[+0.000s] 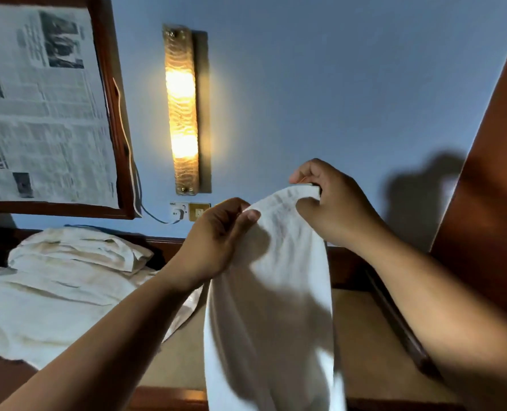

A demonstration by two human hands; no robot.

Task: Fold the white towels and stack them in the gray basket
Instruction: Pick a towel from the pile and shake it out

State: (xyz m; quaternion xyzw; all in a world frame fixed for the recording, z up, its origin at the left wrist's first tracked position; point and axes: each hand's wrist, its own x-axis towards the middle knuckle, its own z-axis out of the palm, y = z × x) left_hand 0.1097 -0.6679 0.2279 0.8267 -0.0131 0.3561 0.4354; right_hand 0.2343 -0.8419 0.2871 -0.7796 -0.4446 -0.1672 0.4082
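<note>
Both hands are up in the air pinching the top edge of a white towel (271,292): the left hand (216,241) has thumb and fingers closed on one corner, the right hand (332,206) is clamped on the other just beside it. The rest hangs straight down between and below them, and a pile of more towels (68,277) sits off past the left hand.

Blue wall (335,84); lit amber wall lamp (182,109); wood-framed panel covered with newspaper (39,108) at left; sockets (190,211) below lamp; tan worktop (370,345); brown wooden panel (495,179) at right.
</note>
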